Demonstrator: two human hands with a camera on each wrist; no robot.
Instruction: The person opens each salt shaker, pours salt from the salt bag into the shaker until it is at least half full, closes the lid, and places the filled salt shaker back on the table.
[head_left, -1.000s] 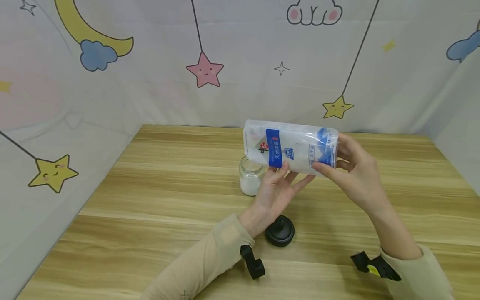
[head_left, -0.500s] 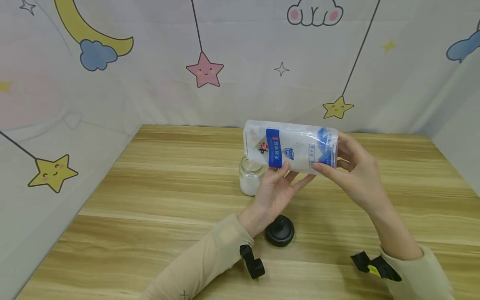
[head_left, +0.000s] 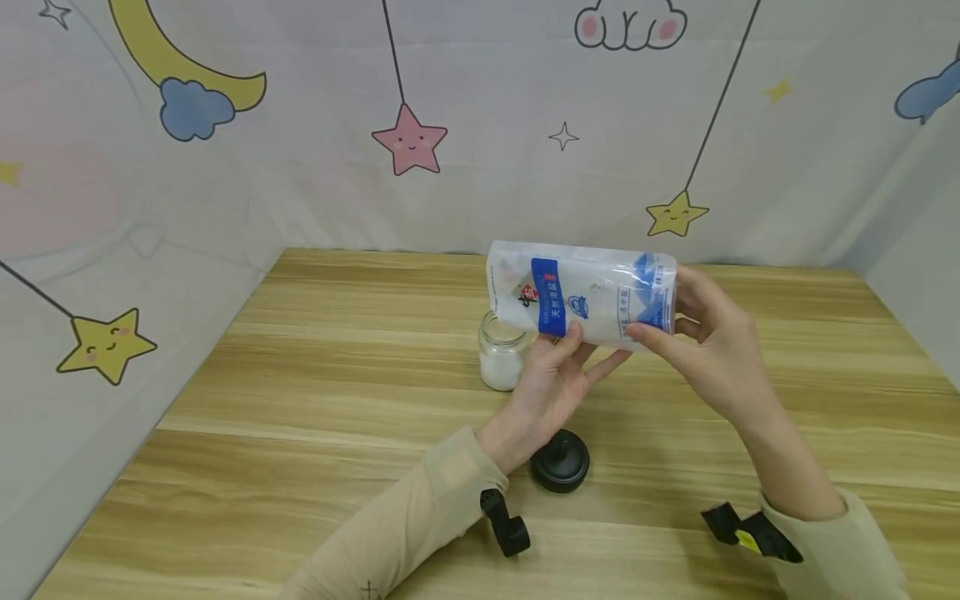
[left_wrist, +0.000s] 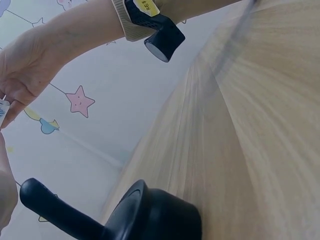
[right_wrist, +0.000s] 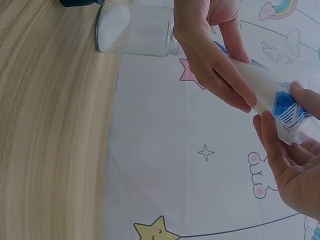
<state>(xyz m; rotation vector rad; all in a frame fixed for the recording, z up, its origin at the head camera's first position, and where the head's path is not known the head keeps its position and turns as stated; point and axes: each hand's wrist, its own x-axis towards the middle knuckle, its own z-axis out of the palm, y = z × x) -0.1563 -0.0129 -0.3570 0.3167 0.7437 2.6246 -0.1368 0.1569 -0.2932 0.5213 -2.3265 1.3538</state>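
A clear plastic bag of salt (head_left: 592, 300) with blue printing is held on its side above the table, its left end over a glass jar (head_left: 501, 367). My left hand (head_left: 551, 387) holds the bag's lower edge, thumb on the front and fingers beneath. At the bag's right end, my right hand (head_left: 716, 350) grips it between thumb and fingers. White salt lies inside the open jar, best seen in the right wrist view (right_wrist: 140, 30). Below my left hand a black lid (head_left: 560, 462) with a knob rests on the table. The bag's mouth and any pouring stream cannot be made out.
The wooden table (head_left: 300, 400) reaches back to a white cloth backdrop (head_left: 480, 192) printed with stars and clouds. Black wrist cameras (head_left: 506, 525) are strapped at both sleeves.
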